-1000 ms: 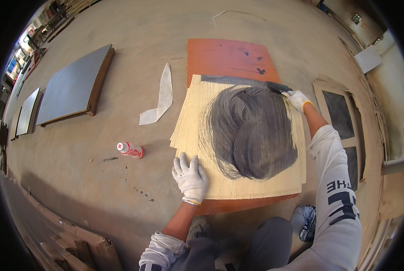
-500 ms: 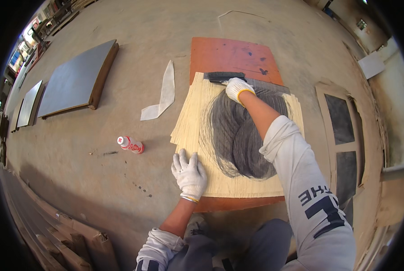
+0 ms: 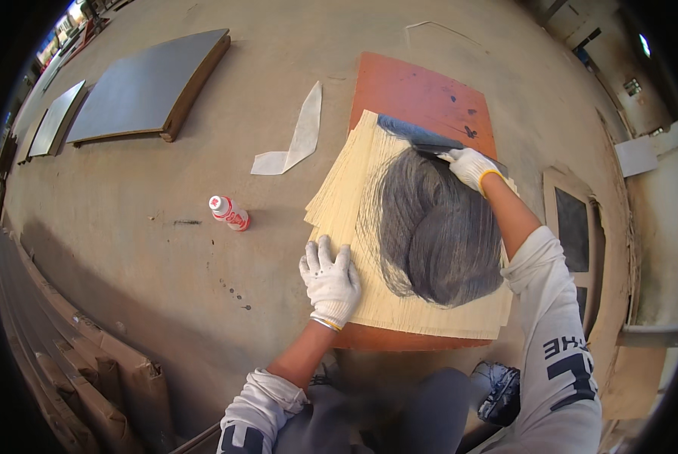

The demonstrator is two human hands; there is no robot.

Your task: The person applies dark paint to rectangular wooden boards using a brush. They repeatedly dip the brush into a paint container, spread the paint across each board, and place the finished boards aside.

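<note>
A fanned stack of thin, pale wood veneer sheets [image 3: 358,198] lies on an orange-red board [image 3: 422,89], its top sheet smeared with curved black strokes. My right hand [image 3: 471,166], in a white knitted glove, is closed round the handle of a wide black brush [image 3: 430,142]. The brush rests at the far edge of the dark patch; its head is blurred and partly behind the glove. My left hand [image 3: 331,281], gloved too, lies flat with fingers spread on the stack's near left edge.
On the floor left of the stack are a white and red bottle [image 3: 230,213] and a bent pale strip [image 3: 293,140]. Grey panels [image 3: 146,87] lie at far left. A shiny dark container [image 3: 499,393] sits by my right leg. Wrapped boards [image 3: 127,378] line the lower left; a framed panel [image 3: 573,227] is at right.
My right hand has swept the brush rightward along the far edge of the sheets, and the brush has turned. My left hand stays on the stack. The whole view has shifted somewhat.
</note>
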